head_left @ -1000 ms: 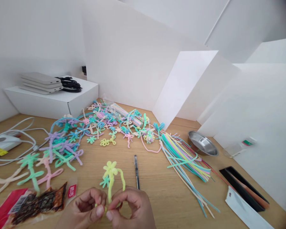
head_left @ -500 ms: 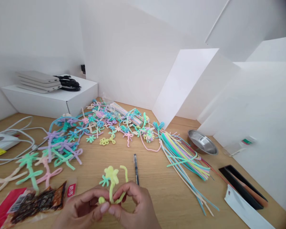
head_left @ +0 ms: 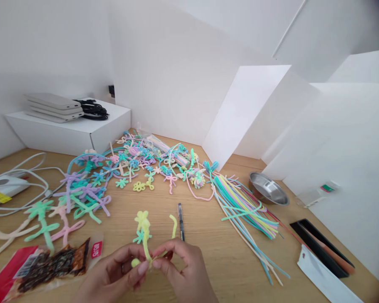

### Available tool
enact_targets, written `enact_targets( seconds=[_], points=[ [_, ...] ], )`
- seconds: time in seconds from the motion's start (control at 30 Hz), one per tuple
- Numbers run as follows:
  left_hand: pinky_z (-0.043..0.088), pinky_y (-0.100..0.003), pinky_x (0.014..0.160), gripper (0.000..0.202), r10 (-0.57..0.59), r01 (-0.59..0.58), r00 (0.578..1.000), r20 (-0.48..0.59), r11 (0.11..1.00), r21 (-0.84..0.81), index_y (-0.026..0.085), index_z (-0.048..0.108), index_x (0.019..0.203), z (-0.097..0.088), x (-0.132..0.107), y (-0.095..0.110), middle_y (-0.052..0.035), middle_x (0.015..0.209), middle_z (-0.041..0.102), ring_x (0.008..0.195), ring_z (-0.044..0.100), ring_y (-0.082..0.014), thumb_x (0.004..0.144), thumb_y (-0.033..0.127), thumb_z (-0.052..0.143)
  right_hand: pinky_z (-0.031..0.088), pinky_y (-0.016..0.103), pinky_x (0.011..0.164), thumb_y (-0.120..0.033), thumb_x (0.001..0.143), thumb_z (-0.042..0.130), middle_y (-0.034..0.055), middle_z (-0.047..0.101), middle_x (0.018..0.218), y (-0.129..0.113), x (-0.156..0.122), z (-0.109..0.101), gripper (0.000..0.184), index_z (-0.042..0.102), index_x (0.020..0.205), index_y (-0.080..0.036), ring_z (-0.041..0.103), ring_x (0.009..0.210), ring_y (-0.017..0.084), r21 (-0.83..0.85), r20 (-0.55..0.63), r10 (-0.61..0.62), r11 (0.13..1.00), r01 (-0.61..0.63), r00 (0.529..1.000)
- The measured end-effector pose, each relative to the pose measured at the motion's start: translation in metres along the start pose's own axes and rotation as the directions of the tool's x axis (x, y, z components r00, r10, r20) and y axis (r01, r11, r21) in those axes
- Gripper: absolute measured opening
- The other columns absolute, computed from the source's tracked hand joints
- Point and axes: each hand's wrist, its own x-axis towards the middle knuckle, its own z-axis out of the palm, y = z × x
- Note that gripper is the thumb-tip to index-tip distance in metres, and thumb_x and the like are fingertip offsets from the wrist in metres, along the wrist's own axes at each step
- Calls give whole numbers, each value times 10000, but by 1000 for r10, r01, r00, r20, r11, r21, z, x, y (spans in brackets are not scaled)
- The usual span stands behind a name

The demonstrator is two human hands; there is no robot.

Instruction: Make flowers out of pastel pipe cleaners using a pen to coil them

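In the head view, the L hand [head_left: 118, 269] is pinching w/ thumb & index finger the lower stem of a yellow pipe-cleaner flower [head_left: 142, 221], which is standing above the fingertips, near the front of the wooden table [head_left: 233, 269]. A rounded yellow end [head_left: 134, 262] is showing just at the L fingers. The R hand [head_left: 185, 267] is also pressing thumb & index together, pinching a thin yellow strand [head_left: 159, 255] right beside the stem; the two hands are almost meeting there. A bent yellow tip [head_left: 174, 225] is rising behind the R hand; whether it is joining the strand, I cannot tell, as the fingers are hiding this part. A small green pipe-cleaner flower [head_left: 139, 237] is lying behind the yellow stem, partly covered by it. A capped pen [head_left: 181, 221] is lying just beyond the R hand. To the left, near the L hand, a clear-and-red snack packet [head_left: 50, 269] is lying flat. Farther back, a heap of pastel pipe-cleaner pcs [head_left: 134, 162] is spreading over the table. On the right, a bundle of straight pipe cleaners [head_left: 244, 206] is lying fanned out, w/ a metal bowl [head_left: 268, 188] resting behind it.
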Motion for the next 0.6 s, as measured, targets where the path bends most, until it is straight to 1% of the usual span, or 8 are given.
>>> enact_targets(
  seconds=[0.07,0.17,0.23,0.3,0.4,0.5,0.57,0.6],
  points=[
    [485,-232,583,152,29,-29,1000,6,999,37,255,747,746,-2,1,-4,7,645,667,623,576,-181,671,385,773,461,181,676,-114,744,713,-35,732,766,1,0,1,133,714,817,-225,651,708,133,-47,-16,-14,999,14,1000],
    [495,-244,602,128,79,-75,997,-24,990,119,270,762,790,-3,2,-8,-9,674,693,654,608,-210,703,363,748,459,177,659,-121,738,733,-34,729,785,6,-1,3,146,691,841,-217,657,702,131,-109,-38,-47,993,43,998],
    [495,-241,591,118,144,-135,989,-33,970,201,283,774,815,-2,1,-7,-15,667,699,639,617,-217,732,349,721,451,199,653,-185,752,745,-26,725,769,9,0,2,125,674,852,-211,658,685,141,-199,-73,-143,972,127,987],
    [500,-233,599,107,219,-200,975,-40,941,274,299,783,813,0,1,-4,-24,691,715,659,638,-227,750,332,702,425,237,654,-275,808,705,-16,712,720,9,1,1,84,660,831,-209,650,655,153,-343,-84,-307,902,262,948],
    [516,-233,648,110,258,-228,964,-56,922,314,316,789,814,2,0,-1,-39,792,752,763,677,-259,747,306,702,369,282,633,-306,930,539,2,698,677,3,2,-2,163,655,857,-217,636,631,160,-520,-1,-503,739,429,864],
    [521,-245,628,116,232,-211,972,-32,926,314,298,794,802,4,0,-2,-47,780,760,752,684,-270,748,278,694,332,310,601,-235,965,456,8,737,730,-6,0,-2,199,655,960,-241,625,641,175,-591,107,-588,611,527,802],
    [517,-257,606,124,204,-193,979,-2,930,313,274,794,781,5,1,-3,-50,750,758,709,678,-268,752,248,676,320,318,591,-202,941,496,-16,763,820,-9,-3,1,181,654,997,-270,606,636,176,-622,161,-605,551,556,780],
    [513,-261,597,128,192,-188,981,19,930,316,265,791,770,5,1,-2,-50,738,756,693,675,-267,753,237,668,318,321,594,-197,930,518,-33,765,870,-9,-4,2,181,654,1009,-285,597,641,174,-632,172,-603,539,556,779]
  ],
)
